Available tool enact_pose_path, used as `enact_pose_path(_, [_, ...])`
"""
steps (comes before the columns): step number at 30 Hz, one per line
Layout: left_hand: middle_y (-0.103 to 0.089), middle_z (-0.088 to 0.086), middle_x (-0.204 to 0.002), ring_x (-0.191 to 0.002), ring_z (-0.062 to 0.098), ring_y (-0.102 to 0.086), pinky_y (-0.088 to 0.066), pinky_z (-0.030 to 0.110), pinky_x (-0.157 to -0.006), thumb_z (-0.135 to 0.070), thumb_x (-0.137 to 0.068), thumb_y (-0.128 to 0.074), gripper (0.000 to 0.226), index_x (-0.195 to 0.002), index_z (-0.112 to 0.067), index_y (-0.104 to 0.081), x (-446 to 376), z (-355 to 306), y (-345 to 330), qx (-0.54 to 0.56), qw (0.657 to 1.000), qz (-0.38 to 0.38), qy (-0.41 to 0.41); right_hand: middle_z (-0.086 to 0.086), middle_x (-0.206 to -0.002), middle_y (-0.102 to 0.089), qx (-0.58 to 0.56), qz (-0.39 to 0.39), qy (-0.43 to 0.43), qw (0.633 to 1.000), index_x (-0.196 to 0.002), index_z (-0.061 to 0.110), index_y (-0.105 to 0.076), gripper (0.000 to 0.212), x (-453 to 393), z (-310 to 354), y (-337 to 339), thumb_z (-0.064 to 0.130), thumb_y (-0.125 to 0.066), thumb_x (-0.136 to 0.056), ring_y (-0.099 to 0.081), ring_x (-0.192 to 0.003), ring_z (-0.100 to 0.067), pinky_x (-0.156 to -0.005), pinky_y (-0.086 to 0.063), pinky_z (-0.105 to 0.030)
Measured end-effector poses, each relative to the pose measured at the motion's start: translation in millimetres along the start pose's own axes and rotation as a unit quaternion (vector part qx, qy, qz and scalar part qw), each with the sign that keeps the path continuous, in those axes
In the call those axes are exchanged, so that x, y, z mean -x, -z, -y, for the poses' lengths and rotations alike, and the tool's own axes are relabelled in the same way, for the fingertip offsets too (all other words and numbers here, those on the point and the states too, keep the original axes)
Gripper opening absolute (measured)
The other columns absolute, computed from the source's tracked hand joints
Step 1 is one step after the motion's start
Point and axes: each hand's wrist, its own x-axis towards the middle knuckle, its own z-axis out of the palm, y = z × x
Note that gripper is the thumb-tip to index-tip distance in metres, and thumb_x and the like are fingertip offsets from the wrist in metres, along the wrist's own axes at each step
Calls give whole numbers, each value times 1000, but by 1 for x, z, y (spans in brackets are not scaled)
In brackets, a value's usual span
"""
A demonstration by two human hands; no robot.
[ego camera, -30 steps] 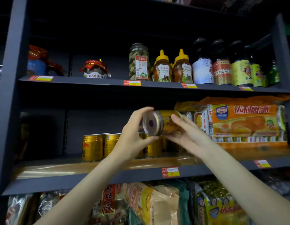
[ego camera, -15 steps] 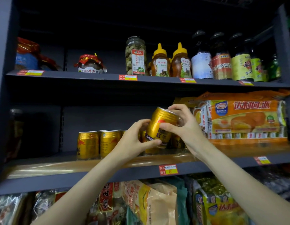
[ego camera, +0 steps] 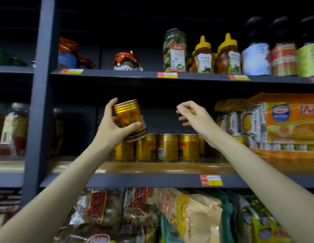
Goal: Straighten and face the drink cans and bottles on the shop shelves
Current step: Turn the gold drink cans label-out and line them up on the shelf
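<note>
My left hand [ego camera: 112,127] grips a gold drink can [ego camera: 129,116], held nearly upright and tilted a little, above the left end of a row of several gold cans [ego camera: 167,147] standing on the middle shelf [ego camera: 152,180]. My right hand [ego camera: 193,114] hovers to the right of the held can, apart from it, with fingers loosely curled and nothing in them. It hangs above the right part of the can row.
Orange snack-cake packs [ego camera: 279,125] fill the shelf right of the cans. The upper shelf carries a jar [ego camera: 174,50], honey bottles [ego camera: 215,55] and dark sauce bottles [ego camera: 282,50]. Bagged snacks [ego camera: 187,216] sit below. A dark upright post [ego camera: 38,102] stands at the left.
My right hand has let go of the can and drawn off to the right. My left hand now holds the can alone, turned more upright. The view has shifted left.
</note>
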Motion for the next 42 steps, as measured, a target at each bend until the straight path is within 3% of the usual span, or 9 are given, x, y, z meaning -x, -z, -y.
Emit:
enact_pose_path(6, [-48, -3, -113, -91, 5, -52, -44, 16, -67, -12, -73, -77, 73, -132, -25, -36, -15, 7, 65, -65, 996, -57, 24, 7, -108, -56, 80, 35, 74, 993, -116, 19, -55, 24, -16, 11, -55, 32, -51, -96, -52, -101, -6, -76, -41, -10])
enact_pose_path(13, [-53, 8, -121, -112, 25, -52, -47, 36, -89, -21, -68, -82, 80, -134, -17, -37, -30, 27, 74, -300, 948, 45, 99, -3, -117, -54, 220, 96, 86, 967, -115, 17, -55, 26, -28, 14, -81, 32, -55, -93, -52, -107, -15, -84, -42, -25])
enact_pose_path(19, [-54, 14, -125, -115, 29, -52, -46, 38, -92, -25, -72, -79, 76, -135, -11, -39, -34, 48, 58, -337, 919, 99, 179, -2, -118, -52, 294, 96, 77, 948, -106, 24, -53, 17, -24, 7, -69, 34, -55, -93, -49, -112, -18, -100, -42, -46])
enact_pose_path(23, [-52, 14, -128, -116, 30, -51, -44, 37, -92, -23, -79, -72, 66, -135, -9, -39, -32, 50, 56, -310, 922, 108, 207, 0, -114, -51, 315, 88, 69, 942, -102, 26, -52, 12, -20, -2, -50, 33, -55, -93, -50, -111, -18, -100, -42, -48])
enact_pose_path(25, [-48, 15, -133, -118, 30, -50, -44, 34, -89, -22, -84, -67, 62, -137, -9, -38, -34, 43, 54, -319, 928, 92, 169, 0, -112, -51, 317, 82, 60, 943, -102, 25, -53, 12, -17, -7, -38, 33, -56, -92, -50, -110, -19, -98, -44, -46])
enact_pose_path(29, [-48, 14, -132, -104, 26, -53, -37, 26, -75, -18, -89, -57, 45, -133, -12, -45, -29, 14, 20, -368, 929, 36, -23, -5, -117, -54, 325, 63, 38, 943, -110, 17, -58, 21, -12, -17, -10, 29, -57, -92, -50, -112, -20, -93, -44, -34])
enact_pose_path(34, [-54, 10, -123, -111, 26, -52, -41, 36, -93, -30, -92, -53, 39, -127, -14, -50, -16, -3, -58, -342, 923, 129, -122, -9, -122, -55, 376, 63, -27, 924, -123, 12, -53, 33, -10, -32, 37, 26, -57, -93, -51, -114, -24, -86, -41, -29])
enact_pose_path(40, [-57, 3, -128, -120, 23, -49, -41, 40, -96, -55, -90, -45, 53, -132, -24, -46, -13, 0, -129, -408, 864, 266, -128, -10, -149, -36, 557, 212, -115, 795, -145, 20, -30, 61, -26, -56, 71, 35, -57, -93, -35, -135, -27, -107, -31, -35])
enact_pose_path(42, [-55, 3, -130, -126, 25, -41, -37, 44, -100, -58, -89, -44, 57, -135, -25, -44, -14, 3, -136, -438, 851, 266, -113, -6, -154, -29, 556, 266, -154, 772, -148, 25, -24, 71, -40, -65, 72, 39, -62, -88, -31, -138, -27, -111, -30, -38])
